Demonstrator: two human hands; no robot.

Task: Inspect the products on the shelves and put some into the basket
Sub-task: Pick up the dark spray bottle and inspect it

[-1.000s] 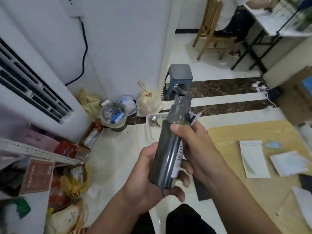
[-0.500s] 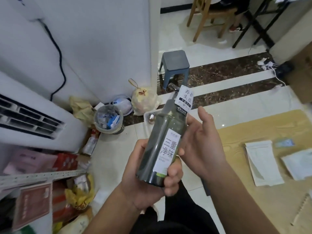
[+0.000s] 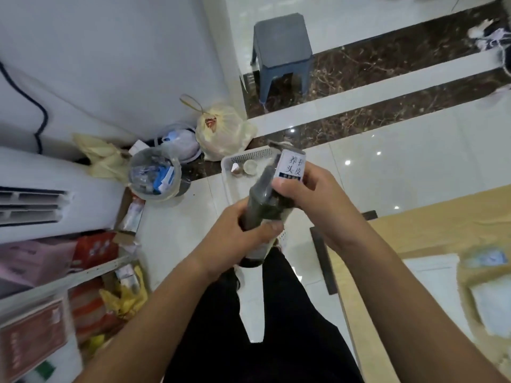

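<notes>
Left hand [image 3: 243,230], right hand [image 3: 312,194] gripping bottle [image 3: 260,200], basket [image 3: 243,167] behind

Even, fairly bright indoor light is filling the head view, casting only soft shadows. Small pinpoint glints are shining on the glossy white floor tiles [image 3: 387,161] around two o'clock. The wide lens is bending straight lines toward the edges — the pale wooden tabletop [image 3: 414,233] at four o'clock is smearing. The dark grey pump bottle [image 3: 262,197] is blurring slightly.
</notes>
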